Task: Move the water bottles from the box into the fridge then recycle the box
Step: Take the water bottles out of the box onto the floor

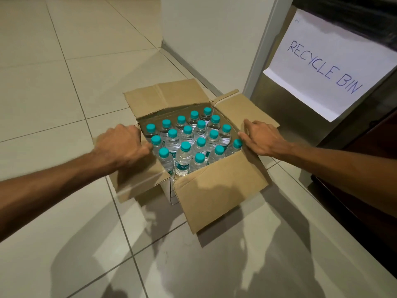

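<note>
Both hands are at the box [214, 190] on the floor [53, 82]: left hand [122, 145] grips its left rim, right hand [264, 140] lies flat on a flap. Bottles [183, 160] fill it, upright. Risk: lifted full, the cardboard may tear and spill them.

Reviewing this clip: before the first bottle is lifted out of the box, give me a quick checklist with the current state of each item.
1. Box flaps folded out, opening clear: ok.
2. Water bottles upright with caps on: ok.
3. Left hand free to pick: not ok, its fingers curl over the box's left edge.
4. Right hand free to pick: ok, its fingers lie straight on the right flap and hold nothing.
5. Fridge open and within reach: cannot tell, it is out of view.
6. Recycle bin sign located: ok, to the right of the box.
</note>
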